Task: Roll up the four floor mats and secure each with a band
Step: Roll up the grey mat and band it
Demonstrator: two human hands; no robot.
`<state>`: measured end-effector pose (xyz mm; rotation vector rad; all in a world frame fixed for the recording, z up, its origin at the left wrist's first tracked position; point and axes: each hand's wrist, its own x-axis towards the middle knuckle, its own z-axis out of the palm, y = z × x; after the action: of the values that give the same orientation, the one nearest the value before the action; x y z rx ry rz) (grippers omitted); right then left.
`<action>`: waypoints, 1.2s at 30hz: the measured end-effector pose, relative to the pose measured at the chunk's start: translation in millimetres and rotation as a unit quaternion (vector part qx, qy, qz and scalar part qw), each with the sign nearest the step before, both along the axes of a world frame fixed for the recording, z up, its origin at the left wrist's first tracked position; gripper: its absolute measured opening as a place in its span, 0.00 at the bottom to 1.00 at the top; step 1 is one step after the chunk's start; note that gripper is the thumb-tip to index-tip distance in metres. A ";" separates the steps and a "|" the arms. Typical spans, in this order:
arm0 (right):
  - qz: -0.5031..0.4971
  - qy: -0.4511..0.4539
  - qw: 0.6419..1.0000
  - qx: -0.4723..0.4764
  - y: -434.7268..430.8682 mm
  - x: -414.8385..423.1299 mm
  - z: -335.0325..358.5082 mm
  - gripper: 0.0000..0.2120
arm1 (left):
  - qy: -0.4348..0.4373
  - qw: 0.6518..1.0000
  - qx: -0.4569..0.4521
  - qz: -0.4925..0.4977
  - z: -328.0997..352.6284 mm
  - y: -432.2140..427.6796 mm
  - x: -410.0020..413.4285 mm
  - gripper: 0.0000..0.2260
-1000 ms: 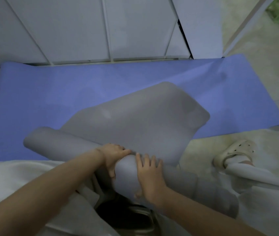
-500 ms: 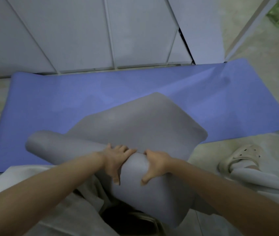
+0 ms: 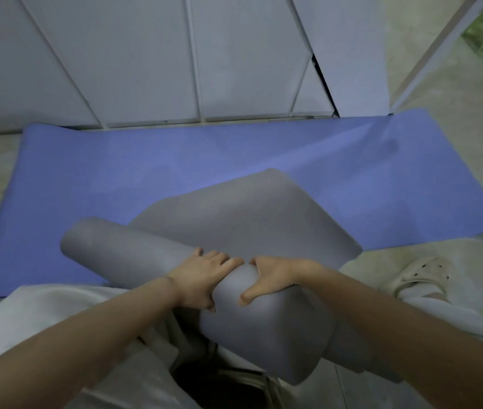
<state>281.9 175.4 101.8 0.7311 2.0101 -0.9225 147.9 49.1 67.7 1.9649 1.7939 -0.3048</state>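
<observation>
Both hands grip the grey mat (image 3: 249,219) at mid-roll, side by side: the left hand (image 3: 202,276) curled over the top, the right hand (image 3: 275,276) wrapped round with the thumb nearside. The roll's long axis runs 10 to 4 o'clock; its loose tail spreads toward 1 o'clock over the flat blue mat (image 3: 146,160). A shoe (image 3: 423,273) sits at 3 o'clock, beside the tail.

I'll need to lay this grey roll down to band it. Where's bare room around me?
The blue mat is bare at left, between the wall panels and the grey roll, and at right, past the roll's loose flap. Crowded: the middle, where that flap overlies the blue mat, and the lap, where left hand and right hand grip the roll.
</observation>
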 end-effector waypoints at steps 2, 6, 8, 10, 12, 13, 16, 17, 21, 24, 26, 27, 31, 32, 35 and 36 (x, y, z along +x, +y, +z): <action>0.011 0.049 0.997 0.058 0.2 1.7 4.4 0.43 | 0.013 1.000 -0.009 0.008 3.4 11.8 -7.9 0.42; 0.169 0.093 0.945 0.265 -11.9 12.9 9.0 0.55 | 0.011 0.999 -0.034 0.034 15.3 40.2 -22.0 0.43; 0.175 0.073 0.935 0.301 -14.0 16.9 8.5 0.60 | 0.003 0.998 -0.057 0.025 21.1 53.6 -23.6 0.44; 0.145 0.068 0.942 0.296 -9.9 18.3 7.4 0.60 | 0.006 0.997 -0.077 0.005 25.1 64.6 -21.9 0.44; 0.118 0.075 0.951 0.277 -4.0 18.4 7.1 0.56 | 0.011 0.996 -0.088 -0.012 25.9 72.2 -19.5 0.43; 0.111 0.080 0.953 0.270 -1.0 18.0 7.0 0.52 | 0.012 0.995 -0.093 -0.014 26.3 74.6 -19.4 0.43; 0.100 0.098 0.955 0.261 7.4 14.1 9.2 0.44 | 0.004 0.995 -0.103 0.000 27.9 76.2 -23.5 0.44; 0.101 0.104 0.955 0.260 10.2 12.0 10.2 0.43 | -0.001 0.995 -0.101 0.009 29.1 74.1 -25.2 0.44; 0.112 0.085 0.959 0.245 19.5 3.3 9.5 0.43 | 0.007 0.998 -0.059 0.022 28.3 49.0 -24.0 0.46; 0.086 0.053 0.976 0.193 23.8 -3.6 9.5 0.43 | 0.035 0.999 -0.029 0.027 15.6 23.7 -13.5 0.57; 0.063 0.041 0.982 0.170 23.4 -7.3 11.2 0.43 | 0.060 0.997 -0.009 0.039 5.1 14.7 -7.0 0.61; 0.054 0.035 0.984 0.163 22.7 -8.6 12.7 0.43 | 0.064 0.997 0.003 0.040 1.0 13.1 -4.6 0.62; 0.034 0.001 0.989 0.146 27.7 -10.4 16.7 0.42 | 0.024 0.996 0.080 0.028 -3.2 17.5 -5.6 0.57; 0.026 -0.006 0.989 0.144 31.5 -10.3 17.6 0.42 | 0.023 0.994 0.104 0.016 -1.0 19.8 -5.6 0.56; -0.014 -0.026 0.992 0.121 42.7 -8.8 19.6 0.42 | 0.056 0.993 0.103 -0.029 7.4 25.6 3.1 0.56; -0.030 -0.031 0.994 0.105 44.6 -8.4 20.2 0.42 | 0.063 0.993 0.093 -0.040 9.3 27.1 7.0 0.57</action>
<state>273.5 220.0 122.0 0.9284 2.0593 -0.7189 154.8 76.3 77.0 2.1959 1.8840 -0.3035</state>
